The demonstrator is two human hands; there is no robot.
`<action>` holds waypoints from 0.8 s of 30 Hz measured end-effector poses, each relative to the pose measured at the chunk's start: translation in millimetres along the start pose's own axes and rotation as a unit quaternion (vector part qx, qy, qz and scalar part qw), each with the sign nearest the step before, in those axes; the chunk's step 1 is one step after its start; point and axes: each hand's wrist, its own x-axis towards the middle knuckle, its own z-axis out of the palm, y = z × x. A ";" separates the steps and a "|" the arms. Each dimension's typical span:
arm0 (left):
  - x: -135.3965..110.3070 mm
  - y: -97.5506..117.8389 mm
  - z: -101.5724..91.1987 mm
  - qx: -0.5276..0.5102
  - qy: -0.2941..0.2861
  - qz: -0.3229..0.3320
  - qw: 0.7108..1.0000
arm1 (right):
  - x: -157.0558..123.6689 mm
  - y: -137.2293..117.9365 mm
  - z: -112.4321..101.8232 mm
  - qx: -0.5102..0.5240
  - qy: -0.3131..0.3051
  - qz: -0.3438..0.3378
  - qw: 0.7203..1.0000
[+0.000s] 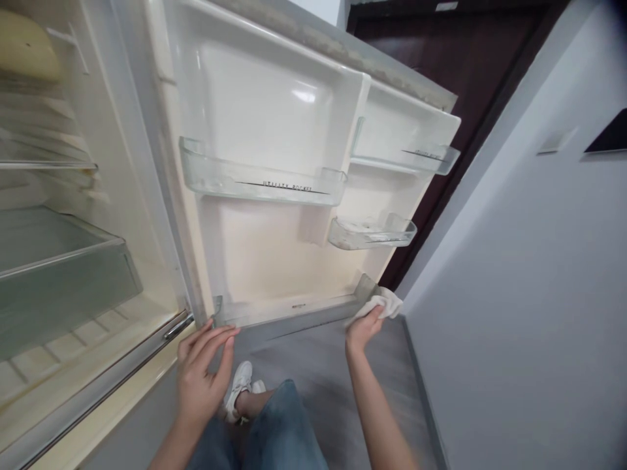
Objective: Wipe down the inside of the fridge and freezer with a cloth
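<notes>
The open fridge door (274, 248) stands in front of me, its inner side facing my hands. My right hand (365, 328) is closed around a white cloth (386, 301) at the right end of the lowest door shelf (298, 316). My left hand (203, 365) is near that shelf's left end, at the door's hinge side. Its fingers are stretched out, and I see nothing held in them; whether the fingertips touch the shelf I cannot tell. Above are clear door pockets, one marked "UTILITY POCKET" (264, 183).
The fridge interior (112, 196) lies open at left, with a clear drawer (63, 281) and a yellowish rounded object (27, 49) up high. A pale wall (519, 294) rises at right and a dark door (441, 52) behind. My legs and a white shoe (240, 391) are below.
</notes>
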 end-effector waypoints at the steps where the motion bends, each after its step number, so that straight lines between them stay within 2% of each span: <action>1: 0.2 0.5 -0.2 0.001 -0.001 -0.003 1.000 | -8.1 -0.8 2.4 -0.012 0.002 -0.015 1.000; 5: 0.6 2.5 0.0 -0.005 -0.011 -0.014 1.000 | -47.5 5.7 11.8 -0.036 -0.021 -0.076 0.996; 10: 0.7 4.0 -1.4 -0.028 -0.019 -0.027 0.999 | -119.7 33.7 22.7 -0.017 -0.103 -0.137 0.985; 13: 1.8 5.4 -3.2 -0.034 -0.031 -0.029 0.999 | -161.9 49.6 27.5 -0.008 -0.169 -0.211 0.963; 19: 7.2 6.8 -7.2 -0.024 -0.060 -0.044 0.997 | -212.5 66.7 28.5 -0.057 -0.287 -0.370 0.882; 21: 10.3 6.0 -9.6 -0.024 -0.073 -0.054 0.996 | -226.3 75.7 29.7 -0.075 -0.319 -0.431 0.841; 24: 16.2 4.8 -14.0 -0.024 -0.085 -0.053 0.995 | -248.7 88.8 33.8 -0.084 -0.314 -0.541 0.776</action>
